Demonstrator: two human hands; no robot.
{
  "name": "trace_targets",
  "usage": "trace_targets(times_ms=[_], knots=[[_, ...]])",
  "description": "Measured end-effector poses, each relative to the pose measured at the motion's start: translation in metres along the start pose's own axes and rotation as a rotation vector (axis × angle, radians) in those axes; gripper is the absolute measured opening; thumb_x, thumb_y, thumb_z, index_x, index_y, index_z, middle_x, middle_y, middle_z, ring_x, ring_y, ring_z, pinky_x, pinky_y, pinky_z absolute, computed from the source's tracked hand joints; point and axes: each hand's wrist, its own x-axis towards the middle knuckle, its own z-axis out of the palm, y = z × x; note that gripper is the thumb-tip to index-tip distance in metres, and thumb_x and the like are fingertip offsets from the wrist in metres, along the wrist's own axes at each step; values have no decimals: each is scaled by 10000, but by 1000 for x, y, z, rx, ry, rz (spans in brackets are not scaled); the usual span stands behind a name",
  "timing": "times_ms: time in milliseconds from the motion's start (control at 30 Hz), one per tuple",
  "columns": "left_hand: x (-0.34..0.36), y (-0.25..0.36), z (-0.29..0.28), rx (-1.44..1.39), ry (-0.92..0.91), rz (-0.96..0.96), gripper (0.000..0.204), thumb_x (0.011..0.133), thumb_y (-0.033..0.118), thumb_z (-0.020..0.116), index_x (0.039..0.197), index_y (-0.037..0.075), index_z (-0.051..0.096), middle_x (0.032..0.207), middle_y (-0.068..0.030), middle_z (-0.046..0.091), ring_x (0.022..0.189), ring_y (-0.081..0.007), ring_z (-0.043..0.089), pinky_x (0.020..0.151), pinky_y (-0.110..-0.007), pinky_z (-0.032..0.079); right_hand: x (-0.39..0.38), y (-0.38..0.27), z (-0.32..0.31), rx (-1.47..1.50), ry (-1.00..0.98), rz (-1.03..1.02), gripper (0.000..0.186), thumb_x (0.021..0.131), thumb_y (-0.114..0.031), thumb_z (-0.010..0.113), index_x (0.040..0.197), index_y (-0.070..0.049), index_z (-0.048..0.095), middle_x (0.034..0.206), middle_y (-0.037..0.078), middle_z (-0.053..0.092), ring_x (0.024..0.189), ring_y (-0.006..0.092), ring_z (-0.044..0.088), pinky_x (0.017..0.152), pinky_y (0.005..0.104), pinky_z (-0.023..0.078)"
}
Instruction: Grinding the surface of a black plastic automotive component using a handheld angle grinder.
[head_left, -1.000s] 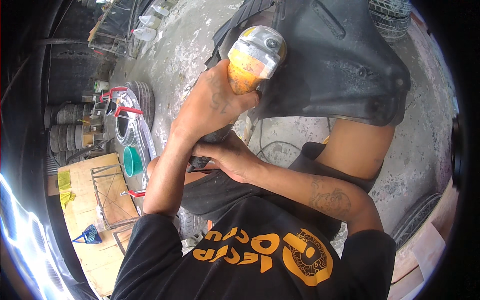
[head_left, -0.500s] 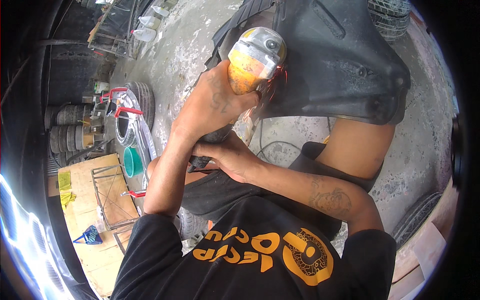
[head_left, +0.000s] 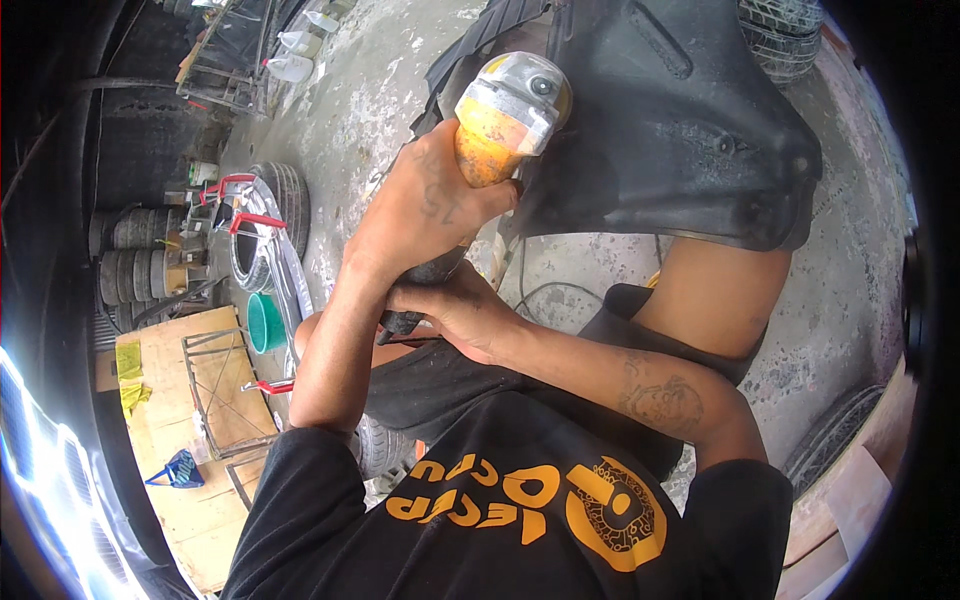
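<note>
A yellow angle grinder point(head_left: 488, 148) with a worn silver gear head is in both of my hands. My left hand point(head_left: 425, 200) wraps round the front of its body, just behind the head. Lower down, my right hand point(head_left: 455, 312) is closed round the dark rear end of the grinder. The head of the tool is at the left edge of a large black moulded plastic panel point(head_left: 670, 150), which rests over my bent leg. The grinder's disc is hidden beneath the head, so I cannot tell whether it touches the panel.
A tyre point(head_left: 290, 205) and a silver strip with red clamps point(head_left: 257, 222) are on the left, near a green basin point(head_left: 265, 323). Plywood point(head_left: 190, 375) lies below them. Stacked tyres point(head_left: 140, 277) stand farther left, more tyres point(head_left: 780, 40) at top right. A cable point(head_left: 560, 288) crosses the floor.
The orange sparks beside the grinder's head are gone. The head has shifted very slightly; both hands keep their grip, and the black panel is nearly still.
</note>
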Motion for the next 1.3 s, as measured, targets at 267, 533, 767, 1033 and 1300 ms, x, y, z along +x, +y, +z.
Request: trace_targets(times_ms=[267, 533, 767, 1033, 1300], knots=[[-1, 4, -3, 30, 29, -32, 510, 752, 238, 783, 1136, -71, 655, 972, -263, 745, 945, -398, 742, 853, -449, 570, 1, 0, 0, -15, -35, 14, 836, 901, -135, 817, 1524, -85, 263, 1374, 106, 518, 1295, 241, 589, 1049, 432, 572], [2, 1, -1, 20, -10, -35, 498, 758, 228, 780, 1140, -68, 658, 978, -261, 747, 946, -390, 743, 857, -445, 569, 2, 4, -2, 39, -20, -17, 817, 898, -110, 816, 1512, -84, 277, 1364, 105, 528, 1306, 246, 579, 1101, 446, 531], [4, -1, 0, -9, -19, -13, 492, 759, 228, 780, 1129, -72, 659, 972, -256, 747, 930, -383, 744, 852, -443, 569, 0, 1, -1, 46, -11, -10, 817, 898, -104, 813, 1515, -99, 279, 1372, 102, 533, 1307, 239, 579, 1094, 446, 532], [5, -3, 1, -23, -32, -4, 500, 752, 235, 779, 1117, -84, 658, 968, -264, 743, 923, -387, 745, 842, -443, 574, 1, 5, 2, 21, 40, -105, 515, 870, -123, 813, 1308, -36, 558, 1220, 82, 657, 1125, 197, 693, 899, 368, 638], [6, -4, 2, 15, -19, -4, 502, 750, 248, 775, 1107, -86, 659, 956, -270, 743, 928, -400, 746, 831, -445, 577, 0, 0, -1, 37, 4, -3, 780, 890, -90, 817, 1498, -109, 328, 1376, 84, 541, 1322, 225, 565, 1098, 445, 522]])
